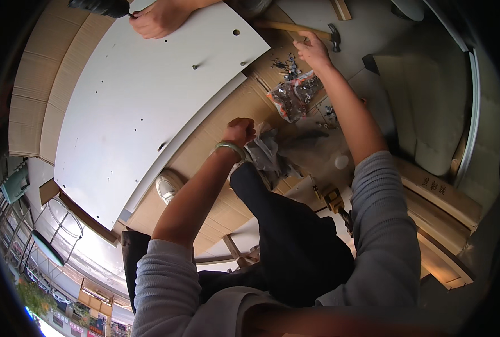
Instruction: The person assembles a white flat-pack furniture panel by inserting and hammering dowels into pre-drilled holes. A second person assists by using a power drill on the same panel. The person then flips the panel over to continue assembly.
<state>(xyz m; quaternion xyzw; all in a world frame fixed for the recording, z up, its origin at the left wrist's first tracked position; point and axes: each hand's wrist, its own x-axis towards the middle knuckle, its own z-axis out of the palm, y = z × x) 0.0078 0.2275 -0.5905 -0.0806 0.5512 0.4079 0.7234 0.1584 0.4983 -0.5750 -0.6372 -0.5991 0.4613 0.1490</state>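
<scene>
My left hand [240, 130], with a bangle [231, 148] at its wrist, is curled closed beside the white panel [115, 101]; whether anything is inside the fingers is hidden. A crumpled clear plastic bag [264, 147] lies just right of it. Farther out, my right hand [314, 53] has its fingers apart and holds nothing I can see. It hovers by a claw hammer [286, 26] with a wooden handle. Loose screws and fittings [288, 67] lie left of that hand, and an opened bag of hardware [292, 96] is below it.
Another person's hand [159, 20] rests on the panel's far end near a dark tool [99, 7] with a thin bit. Metal pegs [195, 67] stand up from the panel. Cardboard [205, 224] lies underneath. A yellow-black power tool [334, 200] and long cartons [438, 194] are at right.
</scene>
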